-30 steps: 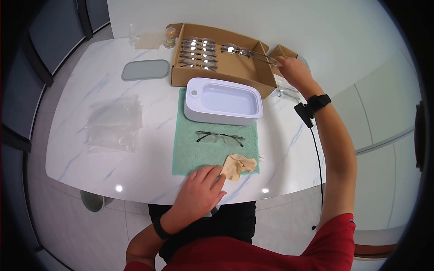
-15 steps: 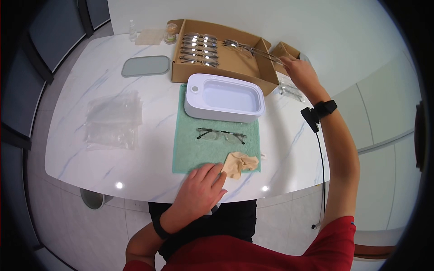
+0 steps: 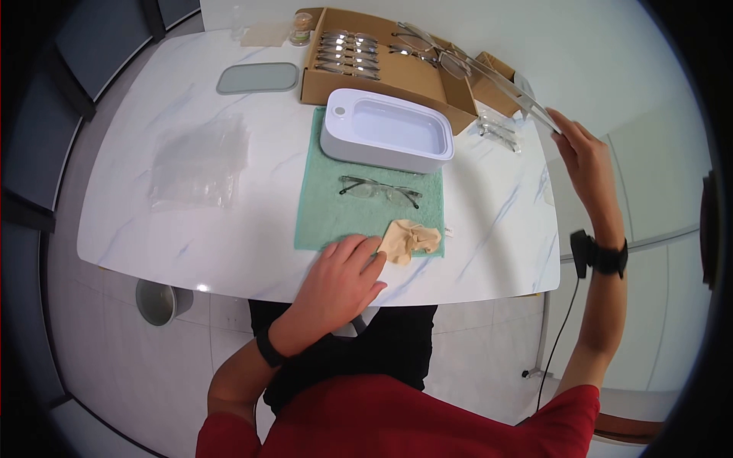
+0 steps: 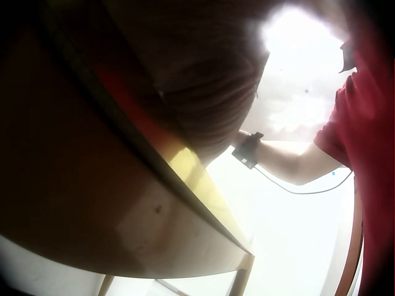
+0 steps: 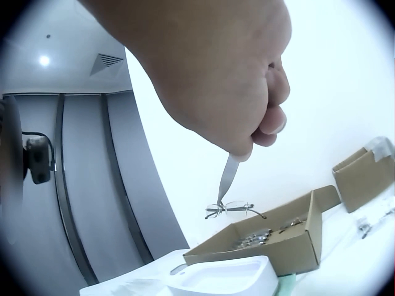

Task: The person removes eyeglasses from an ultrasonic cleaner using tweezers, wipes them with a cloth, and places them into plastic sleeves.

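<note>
My right hand (image 3: 588,164) grips long metal tweezers (image 3: 519,95), whose tips hold a pair of glasses (image 3: 455,64) raised over the right part of the cardboard box (image 3: 458,114). In the right wrist view the glasses (image 5: 229,208) hang from the tweezers (image 5: 229,177) above the box. My left hand (image 3: 336,276) rests with its fingers loosely extended at the table's front edge, fingertips by a crumpled beige cloth (image 3: 408,241). Another pair of glasses (image 3: 380,191) lies on the green towel (image 3: 321,221), in front of the white water-filled cleaner (image 3: 382,159).
Several glasses (image 3: 347,57) stand in a row in the box's left part. A grey lid (image 3: 258,78) and clear plastic bags (image 3: 200,162) lie at the left. At the right are a small cardboard box (image 3: 496,91) and bagged glasses (image 3: 500,134).
The right hand has moved right and toward the body, and the glasses at the tweezers' tips are lifted from the box. The head view has shifted; the left hand stays by the cloth.
</note>
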The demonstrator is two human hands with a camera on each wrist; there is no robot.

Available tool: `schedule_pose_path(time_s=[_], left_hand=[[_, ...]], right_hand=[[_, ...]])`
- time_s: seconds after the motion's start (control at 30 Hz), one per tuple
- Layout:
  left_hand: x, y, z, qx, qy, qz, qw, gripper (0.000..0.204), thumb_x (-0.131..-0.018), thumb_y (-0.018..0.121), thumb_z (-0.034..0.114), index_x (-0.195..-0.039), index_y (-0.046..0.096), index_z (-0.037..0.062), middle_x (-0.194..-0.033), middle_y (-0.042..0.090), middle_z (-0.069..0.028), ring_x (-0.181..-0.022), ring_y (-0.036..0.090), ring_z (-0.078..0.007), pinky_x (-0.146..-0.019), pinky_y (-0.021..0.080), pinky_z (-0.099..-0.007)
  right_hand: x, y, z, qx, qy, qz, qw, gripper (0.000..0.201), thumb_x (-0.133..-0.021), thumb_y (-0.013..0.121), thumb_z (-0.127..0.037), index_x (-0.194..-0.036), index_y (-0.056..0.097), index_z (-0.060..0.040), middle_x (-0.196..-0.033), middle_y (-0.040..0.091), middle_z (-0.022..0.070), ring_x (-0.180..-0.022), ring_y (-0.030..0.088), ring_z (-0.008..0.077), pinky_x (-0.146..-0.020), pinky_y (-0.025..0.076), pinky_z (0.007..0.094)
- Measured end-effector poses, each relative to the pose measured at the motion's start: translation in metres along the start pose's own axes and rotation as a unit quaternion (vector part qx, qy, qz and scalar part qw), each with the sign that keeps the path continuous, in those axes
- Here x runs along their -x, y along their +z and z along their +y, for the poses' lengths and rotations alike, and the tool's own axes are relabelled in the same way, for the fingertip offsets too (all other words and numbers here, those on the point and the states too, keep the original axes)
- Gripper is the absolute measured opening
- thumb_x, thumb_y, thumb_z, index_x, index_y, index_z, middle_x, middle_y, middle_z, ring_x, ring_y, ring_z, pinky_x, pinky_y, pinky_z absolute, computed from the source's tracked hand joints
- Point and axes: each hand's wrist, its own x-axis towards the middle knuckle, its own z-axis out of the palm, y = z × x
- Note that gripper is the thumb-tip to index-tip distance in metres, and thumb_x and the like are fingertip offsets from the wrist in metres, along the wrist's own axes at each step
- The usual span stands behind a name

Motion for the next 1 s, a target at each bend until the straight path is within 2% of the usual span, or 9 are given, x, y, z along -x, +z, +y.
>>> schedule_pose_path(time_s=[0.07,0.13,0.27,0.33,0.37,0.5,0.57,0.8,1.0], left_hand=[[0.0,0.0,0.0,-0.003,0.0,0.0,1.0,0.045,-0.079,0.079,0.023,-0.116,0.066,0.0014,-0.13,0.058,-0.0116,-0.119,0.055,-0.0294,-0.093,0.047,-0.0418],[0.0,0.001,0.001,-0.003,0.0,0.001,1.0,0.045,-0.079,0.08,0.023,-0.116,0.067,0.0017,-0.13,0.059,-0.0112,-0.119,0.055,-0.0298,-0.094,0.047,-0.0424],[0.001,0.003,0.0,-0.002,0.006,0.003,1.0,0.045,-0.079,0.08,0.023,-0.116,0.067,0.0019,-0.129,0.059,-0.011,-0.119,0.055,-0.0303,-0.094,0.047,-0.043],[0.002,0.004,0.0,-0.003,0.008,0.011,1.0,0.044,-0.079,0.079,0.022,-0.116,0.067,0.0016,-0.129,0.059,-0.0114,-0.119,0.055,-0.0311,-0.095,0.047,-0.0434],[0.001,0.003,0.0,-0.006,0.008,0.009,1.0,0.044,-0.079,0.079,0.022,-0.116,0.067,0.0016,-0.129,0.059,-0.0114,-0.119,0.055,-0.0311,-0.095,0.047,-0.0434],[0.002,0.002,0.0,-0.001,0.011,0.017,1.0,0.043,-0.08,0.078,0.022,-0.116,0.067,0.0013,-0.129,0.06,-0.0117,-0.119,0.055,-0.0315,-0.095,0.047,-0.0436],[0.002,0.003,0.0,-0.004,0.014,0.015,1.0,0.042,-0.08,0.078,0.022,-0.116,0.067,0.0013,-0.129,0.06,-0.0117,-0.119,0.055,-0.0315,-0.095,0.047,-0.0438],[0.001,0.003,0.0,-0.002,0.013,0.013,1.0,0.041,-0.081,0.077,0.022,-0.116,0.067,0.0015,-0.129,0.06,-0.0111,-0.119,0.055,-0.0316,-0.096,0.047,-0.0438],[-0.001,-0.006,-0.003,0.031,0.025,0.024,0.999,0.043,-0.079,0.079,0.019,-0.116,0.067,0.0017,-0.126,0.062,-0.0117,-0.115,0.057,-0.0333,-0.094,0.048,-0.0448]], right_hand=[[0.016,-0.021,-0.013,-0.011,0.025,-0.019,0.999,0.038,-0.09,0.068,-0.001,-0.128,0.067,-0.0095,-0.087,0.068,0.0124,-0.069,0.062,0.0307,-0.065,0.051,0.04],[0.028,-0.034,-0.023,0.004,0.027,-0.087,0.996,0.038,-0.089,0.069,0.0,-0.126,0.067,-0.0088,-0.084,0.066,0.0116,-0.064,0.058,0.0283,-0.062,0.049,0.0385],[0.035,-0.032,-0.033,-0.003,0.014,-0.113,0.993,0.037,-0.089,0.07,-0.001,-0.125,0.068,-0.0084,-0.084,0.066,0.0122,-0.063,0.059,0.0289,-0.062,0.049,0.0393],[0.033,-0.022,-0.033,-0.019,-0.019,-0.122,0.992,0.036,-0.089,0.07,-0.001,-0.125,0.068,-0.0086,-0.084,0.067,0.0124,-0.064,0.06,0.0293,-0.062,0.05,0.0401],[0.03,-0.022,-0.035,-0.024,-0.021,-0.136,0.99,0.035,-0.09,0.07,-0.002,-0.124,0.069,-0.0094,-0.087,0.07,0.0123,-0.066,0.063,0.0296,-0.063,0.051,0.0405],[0.025,-0.011,-0.03,-0.047,-0.041,-0.135,0.989,0.034,-0.09,0.07,-0.004,-0.124,0.069,-0.0088,-0.092,0.073,0.0126,-0.069,0.065,0.0299,-0.064,0.053,0.0403],[0.022,-0.007,-0.029,-0.032,-0.044,-0.162,0.985,0.033,-0.091,0.07,-0.006,-0.123,0.069,-0.0079,-0.095,0.074,0.013,-0.072,0.067,0.0305,-0.067,0.054,0.0405],[0.019,0.002,-0.025,-0.014,-0.065,-0.15,0.986,0.031,-0.091,0.071,-0.008,-0.122,0.069,-0.0081,-0.094,0.072,0.0125,-0.073,0.067,0.031,-0.068,0.054,0.0405],[0.041,-0.015,-0.026,-0.029,-0.008,-0.142,0.989,0.031,-0.09,0.07,-0.006,-0.121,0.068,-0.0067,-0.088,0.068,0.0119,-0.069,0.063,0.0297,-0.066,0.053,0.0387]])
